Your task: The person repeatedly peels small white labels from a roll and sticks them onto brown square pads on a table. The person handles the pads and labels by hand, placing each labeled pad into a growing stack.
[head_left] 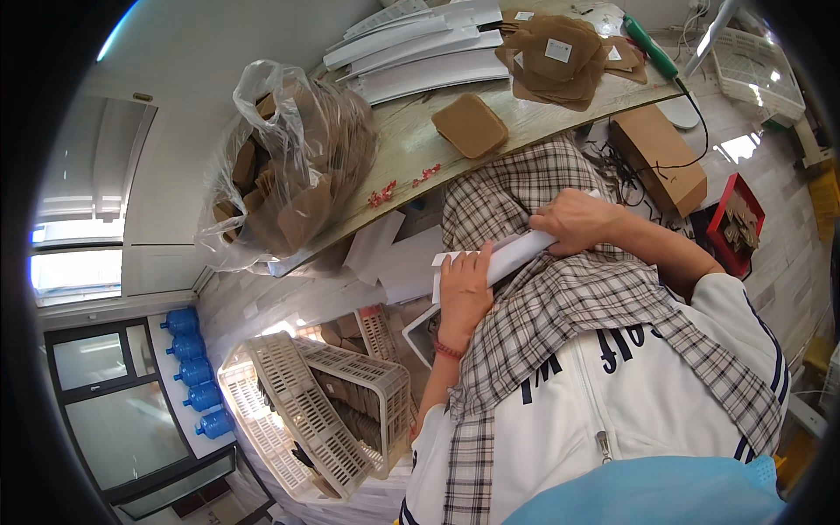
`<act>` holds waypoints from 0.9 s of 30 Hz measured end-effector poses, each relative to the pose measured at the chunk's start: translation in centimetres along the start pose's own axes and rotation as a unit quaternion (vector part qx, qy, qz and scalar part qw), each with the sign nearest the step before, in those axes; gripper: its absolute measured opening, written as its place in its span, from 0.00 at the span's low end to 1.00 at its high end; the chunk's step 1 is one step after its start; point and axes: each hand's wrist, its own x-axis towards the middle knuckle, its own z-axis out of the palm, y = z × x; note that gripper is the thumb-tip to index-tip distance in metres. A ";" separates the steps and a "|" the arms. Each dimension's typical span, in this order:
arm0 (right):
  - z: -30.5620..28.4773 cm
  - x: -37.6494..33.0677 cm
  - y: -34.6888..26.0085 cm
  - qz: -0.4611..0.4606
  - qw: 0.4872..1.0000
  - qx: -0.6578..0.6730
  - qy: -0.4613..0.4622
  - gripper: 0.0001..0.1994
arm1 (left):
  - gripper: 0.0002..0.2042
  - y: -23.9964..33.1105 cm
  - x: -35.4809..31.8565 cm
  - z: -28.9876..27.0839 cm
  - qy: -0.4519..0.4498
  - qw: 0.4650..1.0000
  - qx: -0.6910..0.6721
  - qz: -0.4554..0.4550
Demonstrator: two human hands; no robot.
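Observation:
Across my lap, on a plaid apron (pixel 516 192), lies a white paper (pixel 516 255) that looks rolled or folded into a long strip. My left hand (pixel 465 297) holds its left end, fingers laid over the top and the thumb side hidden. Farther right, my right hand (pixel 573 220) grips the same paper with its fingers curled round it. Beyond my knees, a neat stack of brown rounded-square pads (pixel 470 125) sits near the edge of the worktable (pixel 407 140). Small red and white bits (pixel 381 194) lie beside it.
A clear plastic bag (pixel 297 166) full of brown pieces stands at the table's left. White paper stacks (pixel 429 66), a brown pile (pixel 556 66) and a green-handled corded tool (pixel 652 48) lie farther back. Plastic crates (pixel 306 411), a cardboard box (pixel 658 162) and a red tray (pixel 733 184) flank me.

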 end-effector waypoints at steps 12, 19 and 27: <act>3.2 0.5 3.0 0.077 0.977 0.024 0.196 0.20 | 0.09 -12.3 -15.4 1.7 0.162 0.792 -0.227 -0.543; 6.1 -0.4 5.6 0.128 0.948 0.047 0.286 0.10 | 0.15 -19.8 -17.5 9.8 0.313 0.382 -0.660 -0.566; 6.0 0.2 5.5 0.119 0.937 0.017 0.328 0.07 | 0.34 -21.5 -9.9 12.9 0.254 0.303 -0.645 -0.654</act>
